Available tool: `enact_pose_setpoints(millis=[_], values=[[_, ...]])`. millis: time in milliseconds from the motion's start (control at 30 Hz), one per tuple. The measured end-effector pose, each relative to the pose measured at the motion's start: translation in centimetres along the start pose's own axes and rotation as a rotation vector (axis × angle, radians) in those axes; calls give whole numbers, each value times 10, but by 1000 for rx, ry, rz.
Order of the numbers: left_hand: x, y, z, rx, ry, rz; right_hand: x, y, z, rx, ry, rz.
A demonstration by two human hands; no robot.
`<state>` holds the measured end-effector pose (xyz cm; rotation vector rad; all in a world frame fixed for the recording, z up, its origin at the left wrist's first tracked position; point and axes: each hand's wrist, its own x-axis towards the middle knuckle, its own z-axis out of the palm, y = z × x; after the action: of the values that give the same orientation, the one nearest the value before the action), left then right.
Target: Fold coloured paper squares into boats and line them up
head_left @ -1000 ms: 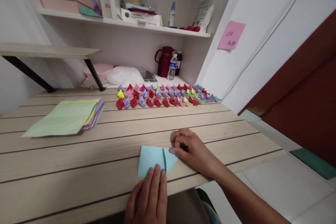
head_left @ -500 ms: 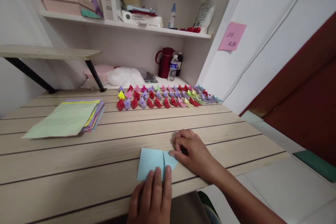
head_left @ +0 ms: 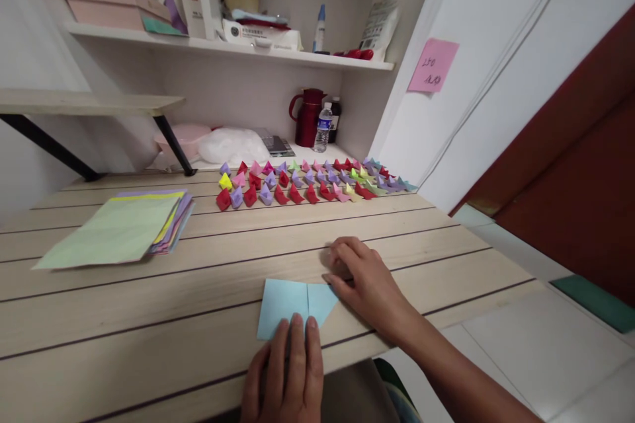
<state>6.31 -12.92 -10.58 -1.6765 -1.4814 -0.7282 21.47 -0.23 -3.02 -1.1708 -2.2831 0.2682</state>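
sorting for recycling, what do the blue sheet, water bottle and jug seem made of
Blue sheet: matte paper, by its thin folded flap. Water bottle: likely clear plastic, see-through and ridged. Jug: plastic or painted metal; its slight sheen leaves it open.

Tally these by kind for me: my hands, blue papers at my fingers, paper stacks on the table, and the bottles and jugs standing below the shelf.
Hands (left hand, right hand): 2
Blue paper: 1
Paper stack: 1
Bottles (clear bottle, dark bottle): 2
Red jug: 1
Total: 7

White shelves [head_left: 317, 59] stand behind a dark-lined wooden table [head_left: 208, 291].
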Motion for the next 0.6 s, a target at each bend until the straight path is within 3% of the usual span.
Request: enact_pose_setpoints(millis=[100, 167, 267, 333, 600], values=[[0, -1, 2, 15, 28, 15, -9, -5, -5, -90, 148, -46], [-2, -2, 4, 23, 34, 22, -22, -14, -8, -128, 195, -171], [-6, -2, 5, -6, 9, 39, -45, -27, -7, -148, 28, -462], [-9, -1, 5, -29, -12, 40, -58, -29, -3, -150, -40, -560], [-6, -1, 12, -3, 99, 18, -66, -11, 2, -288, -187, -414]])
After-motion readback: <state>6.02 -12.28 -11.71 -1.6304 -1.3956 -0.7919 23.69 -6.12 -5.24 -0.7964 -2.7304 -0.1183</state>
